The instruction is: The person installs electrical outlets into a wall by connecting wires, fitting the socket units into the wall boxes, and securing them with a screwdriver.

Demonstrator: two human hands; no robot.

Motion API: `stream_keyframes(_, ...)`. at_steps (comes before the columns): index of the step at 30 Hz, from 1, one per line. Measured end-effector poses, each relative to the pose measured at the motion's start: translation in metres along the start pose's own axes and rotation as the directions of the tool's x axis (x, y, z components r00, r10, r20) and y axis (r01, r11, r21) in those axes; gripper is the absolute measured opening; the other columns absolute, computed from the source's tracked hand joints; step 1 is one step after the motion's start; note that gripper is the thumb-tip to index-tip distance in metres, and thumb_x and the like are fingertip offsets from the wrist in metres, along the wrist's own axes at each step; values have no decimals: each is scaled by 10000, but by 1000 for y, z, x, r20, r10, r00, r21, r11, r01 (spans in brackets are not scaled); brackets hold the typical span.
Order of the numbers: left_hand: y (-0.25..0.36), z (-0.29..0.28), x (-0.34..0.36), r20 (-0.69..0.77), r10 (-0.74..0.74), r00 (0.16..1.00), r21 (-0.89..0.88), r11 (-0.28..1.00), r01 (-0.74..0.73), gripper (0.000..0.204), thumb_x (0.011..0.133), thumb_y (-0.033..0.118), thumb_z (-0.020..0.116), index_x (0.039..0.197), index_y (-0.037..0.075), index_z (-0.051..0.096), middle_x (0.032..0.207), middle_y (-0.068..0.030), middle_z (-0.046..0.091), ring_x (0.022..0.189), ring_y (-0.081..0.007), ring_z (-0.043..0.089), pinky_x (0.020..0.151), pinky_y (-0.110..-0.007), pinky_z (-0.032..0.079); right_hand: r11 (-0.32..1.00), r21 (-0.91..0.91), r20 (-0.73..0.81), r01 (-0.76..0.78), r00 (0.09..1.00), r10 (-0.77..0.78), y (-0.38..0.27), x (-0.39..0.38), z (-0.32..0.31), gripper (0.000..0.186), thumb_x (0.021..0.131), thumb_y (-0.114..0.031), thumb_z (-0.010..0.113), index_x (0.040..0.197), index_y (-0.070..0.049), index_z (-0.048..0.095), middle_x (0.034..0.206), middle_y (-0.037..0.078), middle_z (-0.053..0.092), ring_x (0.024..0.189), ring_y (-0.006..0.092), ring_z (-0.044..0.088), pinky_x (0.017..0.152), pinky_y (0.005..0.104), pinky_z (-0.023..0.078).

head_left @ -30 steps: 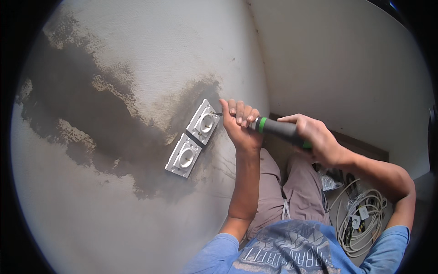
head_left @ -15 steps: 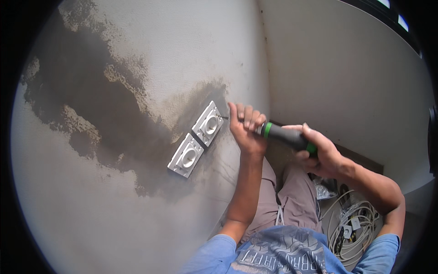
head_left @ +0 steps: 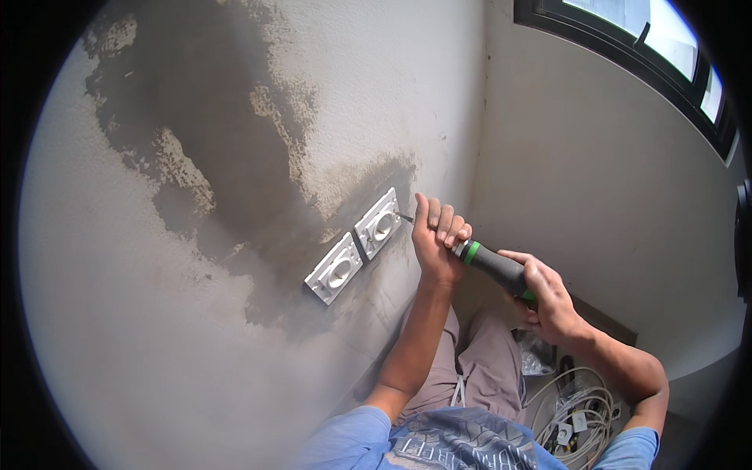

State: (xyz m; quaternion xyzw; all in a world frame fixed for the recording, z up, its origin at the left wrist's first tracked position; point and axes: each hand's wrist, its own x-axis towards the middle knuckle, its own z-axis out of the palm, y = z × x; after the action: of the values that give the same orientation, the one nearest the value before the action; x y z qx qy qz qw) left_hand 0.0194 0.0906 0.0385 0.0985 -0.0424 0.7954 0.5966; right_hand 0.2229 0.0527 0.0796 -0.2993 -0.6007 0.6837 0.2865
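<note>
Your view has swung toward the black-framed window point(head_left: 607, 41) beyond your right grip point(head_left: 544, 301), still clasping the grey-and-green thick-handled screwdriver point(head_left: 501, 269) while your left grip point(head_left: 440, 239) curls round its front, so work at the white round-welled plastic socket point(head_left: 377, 223) left of both seems unbroken

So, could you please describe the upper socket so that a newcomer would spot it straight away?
Find the wall with the dark grey patch. At the patch's lower right sits a white socket, diagonally above its lookalike neighbour. Only this one has the tip of the screwdriver at its edge.
</note>
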Motion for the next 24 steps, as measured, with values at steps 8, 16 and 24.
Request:
stream_keyframes(8,10,-26,3,196,7,981,19,1000,-11,385,1057,404,432,770,147,439,545,43,356,442,-69,384,512,-238,440,194,-824,321,533,720,-616,10,10,2,631,910,-230,681,1475,-122,422,1035,178,582,744,235,600,605,338,525)
stream_keyframes(16,32,-32,-26,-64,278,959,-12,960,-279,538,955,233,530,1339,-125,413,1323,-200,523,1292,-296,489,1108,-430,402,856,-463,88,232,972,-216,6,13,-5,542,950,-334,627,1429,-121,489,909,102,569,643,150,554,506,271,447)
stream_keyframes(24,37,-33,-22,-87,295,952,-59,952,-300,524,955,154,502,1356,-159,381,1363,-235,505,1321,-322,476,1131,-437,393,770,-559,141,307,951,-277,-7,11,7,782,869,-245,749,1506,-117,315,946,120,596,753,174,587,622,286,487)
